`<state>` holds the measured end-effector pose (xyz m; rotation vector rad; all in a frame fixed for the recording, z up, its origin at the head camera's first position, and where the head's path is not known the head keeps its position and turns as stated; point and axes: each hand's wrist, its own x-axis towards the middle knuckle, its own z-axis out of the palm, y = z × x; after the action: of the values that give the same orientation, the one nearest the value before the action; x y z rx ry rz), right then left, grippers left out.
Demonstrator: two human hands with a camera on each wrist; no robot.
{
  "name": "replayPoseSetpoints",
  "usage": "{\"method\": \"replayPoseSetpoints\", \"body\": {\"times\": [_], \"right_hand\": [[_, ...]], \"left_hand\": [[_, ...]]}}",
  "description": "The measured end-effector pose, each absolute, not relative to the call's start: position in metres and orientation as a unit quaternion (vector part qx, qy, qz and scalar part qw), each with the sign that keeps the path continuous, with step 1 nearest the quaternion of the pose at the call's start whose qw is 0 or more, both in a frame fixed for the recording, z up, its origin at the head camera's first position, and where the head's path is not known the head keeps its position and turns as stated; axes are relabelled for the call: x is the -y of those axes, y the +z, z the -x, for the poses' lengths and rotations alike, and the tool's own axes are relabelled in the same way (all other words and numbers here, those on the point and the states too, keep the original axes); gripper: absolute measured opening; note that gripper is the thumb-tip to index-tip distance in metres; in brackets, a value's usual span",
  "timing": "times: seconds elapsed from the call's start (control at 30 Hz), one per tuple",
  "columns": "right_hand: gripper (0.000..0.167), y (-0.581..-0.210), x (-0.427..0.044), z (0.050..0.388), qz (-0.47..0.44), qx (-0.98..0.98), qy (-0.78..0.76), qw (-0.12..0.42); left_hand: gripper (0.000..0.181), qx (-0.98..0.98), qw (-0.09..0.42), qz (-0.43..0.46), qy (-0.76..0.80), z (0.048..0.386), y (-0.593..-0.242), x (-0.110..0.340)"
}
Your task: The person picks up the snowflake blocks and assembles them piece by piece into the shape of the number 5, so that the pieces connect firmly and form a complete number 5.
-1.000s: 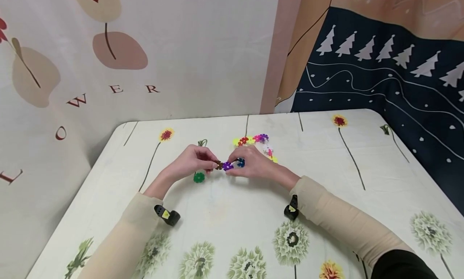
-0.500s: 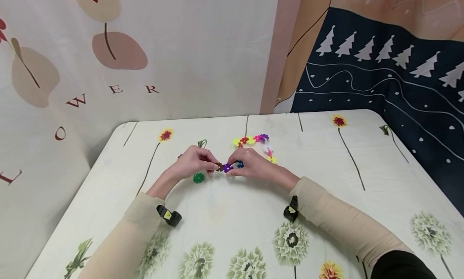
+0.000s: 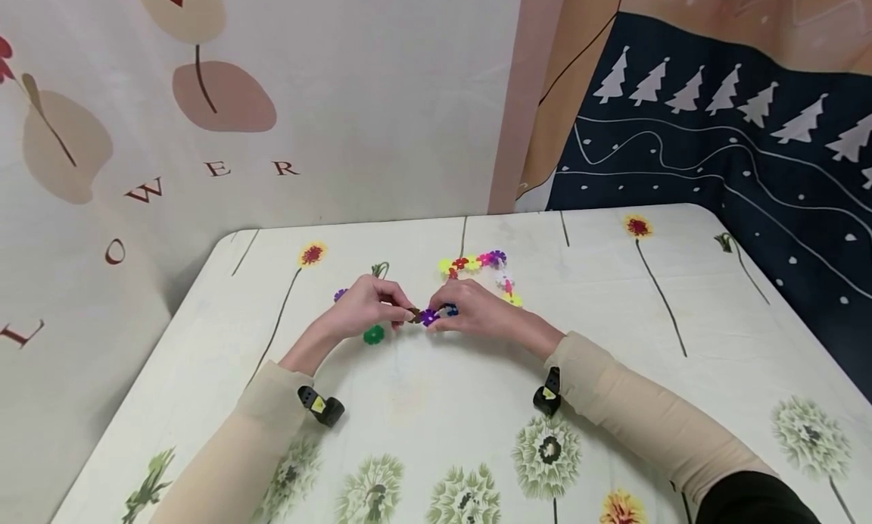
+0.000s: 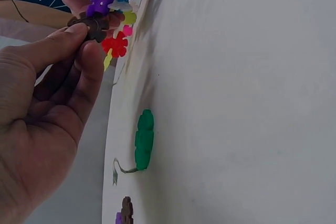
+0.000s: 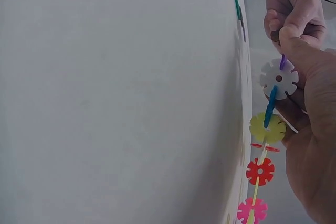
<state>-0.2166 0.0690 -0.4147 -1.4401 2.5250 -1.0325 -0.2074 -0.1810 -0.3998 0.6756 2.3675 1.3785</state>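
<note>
My left hand (image 3: pixel 368 306) pinches a brown notched flower disc (image 4: pixel 94 26) between thumb and fingers. Close against it is a purple disc (image 4: pixel 100 2), pinched by my right hand (image 3: pixel 473 306). The two discs meet edge to edge; how deep their slots engage cannot be told. From the purple disc a chain of slotted discs runs under my right hand: a white disc (image 5: pixel 279 78), a blue disc (image 5: pixel 270 106), a yellow disc (image 5: pixel 268 127), a red disc (image 5: pixel 260 171) and a pink disc (image 5: pixel 252 211). Part of the chain is hidden behind the right hand.
A green disc (image 3: pixel 373 335) lies on the white flower-print tablecloth (image 3: pixel 422 425) just below my left hand. Another purple disc (image 3: pixel 341 294) shows behind that hand. The chain's far part (image 3: pixel 473 263) curves across the table beyond my right hand. A curtain (image 3: pixel 381 130) hangs behind the table.
Both hands have shifted slightly nearer, the left also a little to the right, uncovering the purple disc behind it. The brown disc appears tilted more edge-on against the held purple disc.
</note>
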Motion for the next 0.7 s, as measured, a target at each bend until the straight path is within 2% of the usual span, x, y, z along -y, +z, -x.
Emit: {"method": "replayPoseSetpoints", "body": {"times": [0.23, 0.4, 0.7], "right_hand": [[0.025, -0.4132, -0.0702, 0.2173, 0.467, -0.821, -0.326, 0.034], [0.025, -0.414, -0.0721, 0.219, 0.47, -0.816, -0.335, 0.018], [0.029, -0.4136, -0.0761, 0.2192, 0.471, -0.814, -0.34, 0.002]], "left_hand": [[0.003, -0.829, 0.163, -0.234, 0.481, 0.2078, -0.3995, 0.1754], [0.005, -0.832, 0.148, -0.23, 0.483, 0.2072, -0.4012, 0.1756], [0.005, -0.828, 0.15, -0.215, 0.496, 0.2067, -0.4013, 0.1779]]}}
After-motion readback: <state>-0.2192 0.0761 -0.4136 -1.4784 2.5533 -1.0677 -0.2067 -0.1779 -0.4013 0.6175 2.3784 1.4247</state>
